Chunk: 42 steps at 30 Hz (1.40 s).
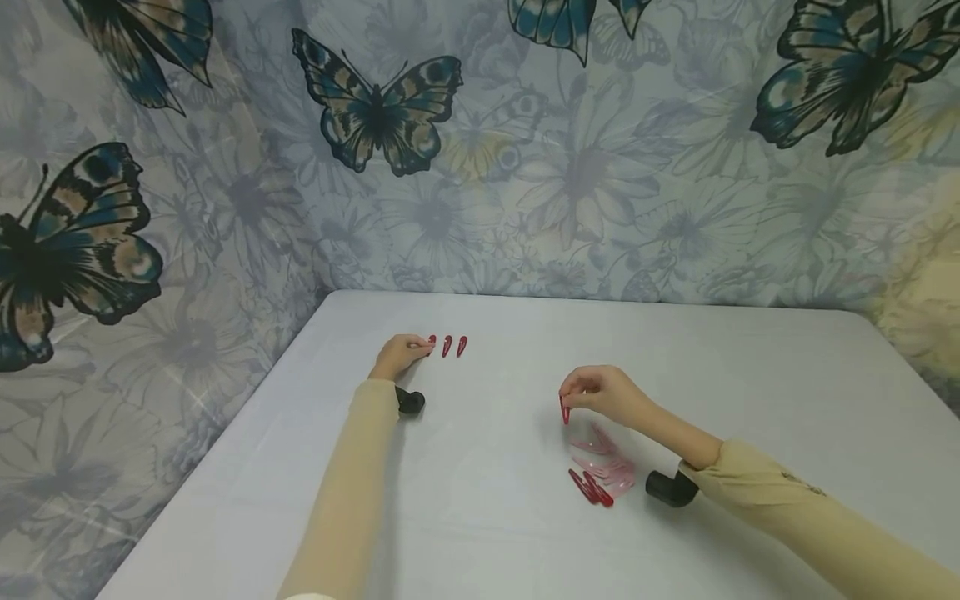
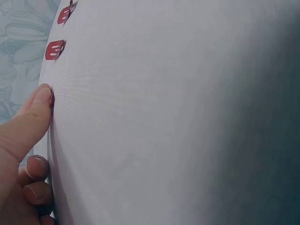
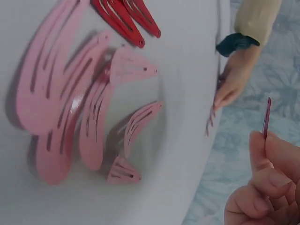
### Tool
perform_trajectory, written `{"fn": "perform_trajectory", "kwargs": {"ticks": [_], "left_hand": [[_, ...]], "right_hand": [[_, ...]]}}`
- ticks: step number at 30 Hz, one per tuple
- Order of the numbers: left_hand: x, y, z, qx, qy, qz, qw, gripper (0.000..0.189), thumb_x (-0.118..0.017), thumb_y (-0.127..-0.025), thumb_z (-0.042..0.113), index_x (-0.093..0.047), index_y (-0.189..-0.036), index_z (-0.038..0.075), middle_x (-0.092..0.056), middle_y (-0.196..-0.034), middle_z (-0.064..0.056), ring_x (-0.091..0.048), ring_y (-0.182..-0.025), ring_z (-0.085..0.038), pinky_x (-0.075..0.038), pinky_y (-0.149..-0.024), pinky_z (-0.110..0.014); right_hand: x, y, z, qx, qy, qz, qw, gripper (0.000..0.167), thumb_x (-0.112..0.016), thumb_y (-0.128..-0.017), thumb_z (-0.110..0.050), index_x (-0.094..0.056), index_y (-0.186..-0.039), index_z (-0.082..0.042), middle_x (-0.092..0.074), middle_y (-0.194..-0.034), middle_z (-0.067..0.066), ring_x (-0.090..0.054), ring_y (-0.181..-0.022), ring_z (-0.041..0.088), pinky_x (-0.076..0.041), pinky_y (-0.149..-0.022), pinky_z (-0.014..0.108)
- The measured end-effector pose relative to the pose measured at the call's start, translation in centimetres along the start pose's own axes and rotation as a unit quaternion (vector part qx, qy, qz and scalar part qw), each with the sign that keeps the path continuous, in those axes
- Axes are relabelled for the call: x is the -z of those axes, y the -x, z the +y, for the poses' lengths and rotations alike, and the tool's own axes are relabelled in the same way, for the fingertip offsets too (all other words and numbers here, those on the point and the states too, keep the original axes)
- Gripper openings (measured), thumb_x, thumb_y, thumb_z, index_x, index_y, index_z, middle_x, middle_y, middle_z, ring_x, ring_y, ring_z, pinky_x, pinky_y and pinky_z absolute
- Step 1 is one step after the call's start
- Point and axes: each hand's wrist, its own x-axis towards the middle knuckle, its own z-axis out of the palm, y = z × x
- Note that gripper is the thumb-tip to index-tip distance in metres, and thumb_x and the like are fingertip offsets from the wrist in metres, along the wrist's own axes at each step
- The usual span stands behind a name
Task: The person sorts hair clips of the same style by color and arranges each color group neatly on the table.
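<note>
Near the surface's (image 1: 750, 367) far left corner, our left hand (image 1: 397, 357) pinches one red clip (image 1: 432, 340) beside two others (image 1: 447, 346), seemingly to align it, while our right hand (image 1: 609, 395) grips another red clip (image 1: 566, 412) by one end near pink clips (image 3: 91, 157).

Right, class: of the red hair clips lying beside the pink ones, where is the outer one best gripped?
I'd pinch the outer red clip across its long edges near the narrow tip, coming from above. It lies flat and thin, and that tip sits clear of the pink clips, with a gap to its red neighbour, so fingers should fit either side.
</note>
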Motion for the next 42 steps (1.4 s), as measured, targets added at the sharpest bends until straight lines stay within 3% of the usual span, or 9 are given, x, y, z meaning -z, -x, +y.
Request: {"fn": "perform_trajectory", "kwargs": {"ticks": [5, 10, 20, 27, 42], "left_hand": [[0.0, 0.1, 0.1, 0.004, 0.0, -0.003, 1.0, 0.03, -0.064, -0.095, 0.028, -0.071, -0.11, 0.003, -0.066, -0.125, -0.019, -0.058, -0.117, -0.036, -0.043, -0.104, -0.05], [-0.2, 0.0, 0.1, 0.006, -0.003, -0.003, 1.0, 0.031, -0.064, -0.095, 0.028, -0.071, -0.111, 0.003, -0.064, -0.128, -0.018, -0.057, -0.121, -0.037, -0.042, -0.105, -0.05], [-0.4, -0.2, 0.0, 0.003, -0.014, -0.001, 0.9999, 0.03, -0.063, -0.095, 0.028, -0.071, -0.11, 0.003, -0.063, -0.13, -0.019, -0.056, -0.123, -0.038, -0.041, -0.106, -0.051], [-0.4, -0.1, 0.1, 0.001, -0.014, -0.001, 0.9999, 0.03, -0.063, -0.096, 0.028, -0.071, -0.11, 0.004, -0.063, -0.13, -0.019, -0.055, -0.123, -0.038, -0.041, -0.106, -0.051], [0.0, 0.1, 0.1, 0.012, -0.005, 0.001, 0.9999, 0.03, -0.063, -0.096, 0.028, -0.072, -0.112, 0.005, -0.064, -0.128, -0.017, -0.057, -0.119, -0.035, -0.042, -0.105, -0.049]], "right_hand": [[-0.2, -1.1, 0.5, -0.004, 0.019, -0.016, 0.9997, 0.02, -0.072, -0.084, -0.003, -0.068, -0.101, 0.008, -0.07, -0.082, 0.013, -0.053, -0.062, 0.006, -0.045, -0.059, 0.021], [-0.7, -2.3, 0.6, -0.015, 0.023, -0.009, 0.9996, 0.026, -0.072, -0.083, 0.0, -0.066, -0.107, 0.01, -0.066, -0.082, 0.013, -0.046, -0.063, 0.007, -0.039, -0.056, 0.021], [-1.1, -5.0, 0.3, -0.101, -0.074, 0.038, 0.9914, 0.038, -0.067, -0.089, -0.007, -0.061, -0.123, 0.008, -0.063, -0.084, -0.003, -0.052, -0.079, 0.01, -0.047, -0.075, 0.03], [-1.7, -6.5, -0.3, -0.131, -0.145, 0.036, 0.9801, 0.04, -0.061, -0.091, -0.003, -0.055, -0.128, 0.01, -0.061, -0.078, -0.007, -0.045, -0.067, 0.009, -0.04, -0.064, 0.025], [-3.6, -10.8, -0.5, -0.176, -0.194, 0.066, 0.963, 0.04, -0.058, -0.092, 0.001, -0.055, -0.131, 0.007, -0.06, -0.074, -0.007, -0.03, -0.051, 0.007, -0.031, -0.054, 0.021]]}}
